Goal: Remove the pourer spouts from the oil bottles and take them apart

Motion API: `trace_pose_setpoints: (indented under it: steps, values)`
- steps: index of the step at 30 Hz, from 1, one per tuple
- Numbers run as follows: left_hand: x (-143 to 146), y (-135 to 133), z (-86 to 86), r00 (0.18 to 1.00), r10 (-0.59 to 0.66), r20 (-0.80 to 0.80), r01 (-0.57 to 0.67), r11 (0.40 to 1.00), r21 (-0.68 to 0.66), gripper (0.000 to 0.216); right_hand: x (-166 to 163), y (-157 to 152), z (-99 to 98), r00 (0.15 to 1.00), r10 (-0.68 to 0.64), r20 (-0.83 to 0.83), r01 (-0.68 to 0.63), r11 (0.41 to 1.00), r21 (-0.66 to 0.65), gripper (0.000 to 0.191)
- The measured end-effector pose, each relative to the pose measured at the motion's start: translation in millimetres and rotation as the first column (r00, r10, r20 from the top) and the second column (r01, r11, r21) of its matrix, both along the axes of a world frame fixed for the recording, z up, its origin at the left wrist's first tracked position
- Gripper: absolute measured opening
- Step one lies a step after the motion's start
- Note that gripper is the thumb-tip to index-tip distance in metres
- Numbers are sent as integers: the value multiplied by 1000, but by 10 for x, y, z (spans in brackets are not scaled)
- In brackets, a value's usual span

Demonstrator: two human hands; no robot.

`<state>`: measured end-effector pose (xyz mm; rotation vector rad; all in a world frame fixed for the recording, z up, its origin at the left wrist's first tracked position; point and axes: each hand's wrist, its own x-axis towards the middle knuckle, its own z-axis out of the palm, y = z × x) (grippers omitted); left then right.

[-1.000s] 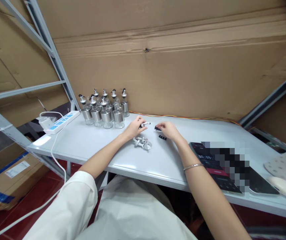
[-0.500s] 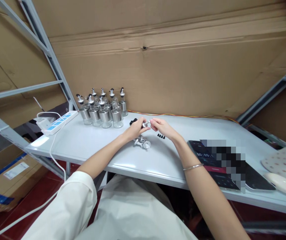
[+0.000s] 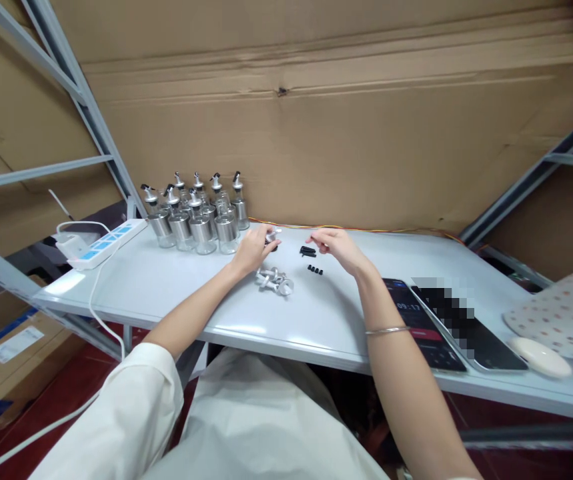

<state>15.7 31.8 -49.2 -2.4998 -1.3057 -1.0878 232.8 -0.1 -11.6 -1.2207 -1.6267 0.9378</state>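
My left hand (image 3: 255,251) is closed around a silver pourer spout (image 3: 273,235), just above the table. Some black parts show beneath its fingers, mostly covered. To the right, my right hand (image 3: 340,248) is raised with thumb and fingertips pinched; whatever they hold is too small to make out. Under those fingertips lie black flap-like pieces (image 3: 308,251). A short row of small black caps (image 3: 315,269) sits nearer to me. Several loose silver pourer spouts (image 3: 275,282) lie in a heap in front of my left hand.
Glass bottles with steel sleeves (image 3: 203,235), most topped with pourers, stand grouped at the back left. A white power strip (image 3: 109,244) lies left of them. Two phones (image 3: 429,327), a white oval object (image 3: 541,357) and a dotted item (image 3: 561,313) are at the right. Cardboard (image 3: 316,147) backs the table.
My hands have moved apart: the left one a little left with the spout, the right one away from it. The black flap-like pieces now show between them. The view has shifted slightly.
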Motion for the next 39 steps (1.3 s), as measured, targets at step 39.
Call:
trace_pose_setpoints:
  steps: [39]
  values:
    - [36,-110,31,995,-95,17,96,990,-99,30,39,137,-229,754,129,644,-17,984,-177,33]
